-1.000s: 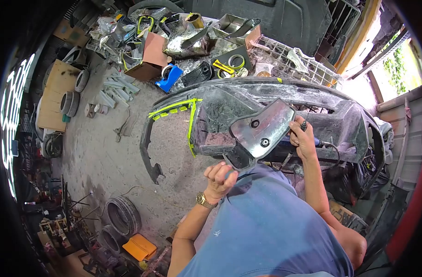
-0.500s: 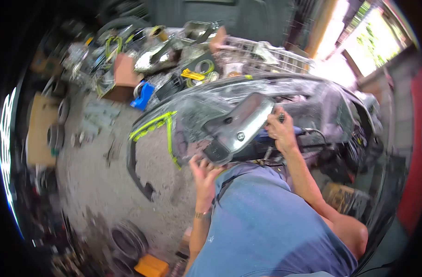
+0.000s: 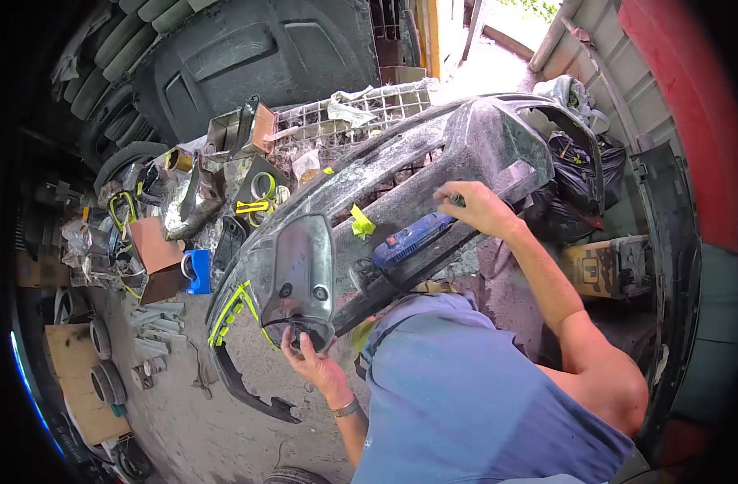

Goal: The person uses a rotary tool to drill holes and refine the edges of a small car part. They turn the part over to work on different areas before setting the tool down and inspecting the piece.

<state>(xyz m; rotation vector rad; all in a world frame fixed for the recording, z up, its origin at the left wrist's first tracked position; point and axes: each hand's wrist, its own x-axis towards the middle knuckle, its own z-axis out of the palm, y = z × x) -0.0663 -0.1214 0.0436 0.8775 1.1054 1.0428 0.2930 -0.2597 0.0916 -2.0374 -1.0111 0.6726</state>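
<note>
My left hand (image 3: 314, 369) grips the lower end of a long, grey-black plastic trim piece (image 3: 303, 254) with round holes. The piece stands nearly upright in front of a large car bumper (image 3: 433, 169), whose surface is scuffed and dusty. Over the bumper's right part, my right hand (image 3: 483, 208) is closed around a small dark object that I cannot make out. Just below it a blue power tool (image 3: 413, 240) lies on the bumper. Yellow-green masking tape (image 3: 232, 313) edges the bumper's left end, and a loose bit of tape (image 3: 361, 222) sticks up near the trim piece.
Behind the bumper is a cluttered wire rack (image 3: 393, 101). A cardboard box (image 3: 155, 250), a blue tape dispenser (image 3: 197, 272) and a yellow cutter (image 3: 252, 207) are at left. Black bags (image 3: 574, 173) and a carton (image 3: 599, 266) stand at right.
The trim piece has swung from slanting between both hands to nearly upright in my left hand. My right hand has let go of its upper end. The view has turned.
</note>
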